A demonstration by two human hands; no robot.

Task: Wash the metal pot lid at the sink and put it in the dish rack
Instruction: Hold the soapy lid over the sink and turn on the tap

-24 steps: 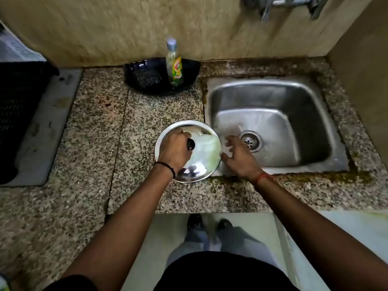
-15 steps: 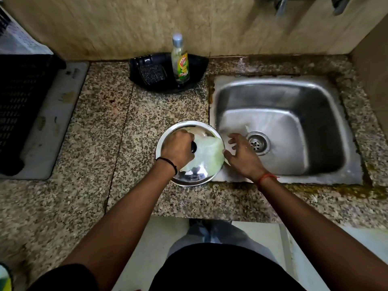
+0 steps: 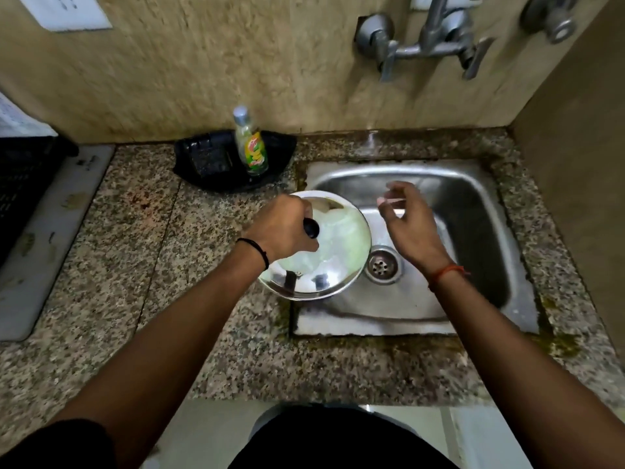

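Head view: the left hand [image 3: 282, 228] grips the black knob [image 3: 311, 228] of the lid [image 3: 324, 265], held over the sink's [image 3: 473, 198] left edge. The right hand [image 3: 407, 225] hovers above the basin, fingers loosely curled (holding nothing), just beside the lid.

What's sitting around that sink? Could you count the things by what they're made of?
Metal: 3 (pot lid, sink, wall tap)
Black plastic: 2 (soap tray, crate)
Clear plastic: 1 (dish soap bottle)
Total: 6
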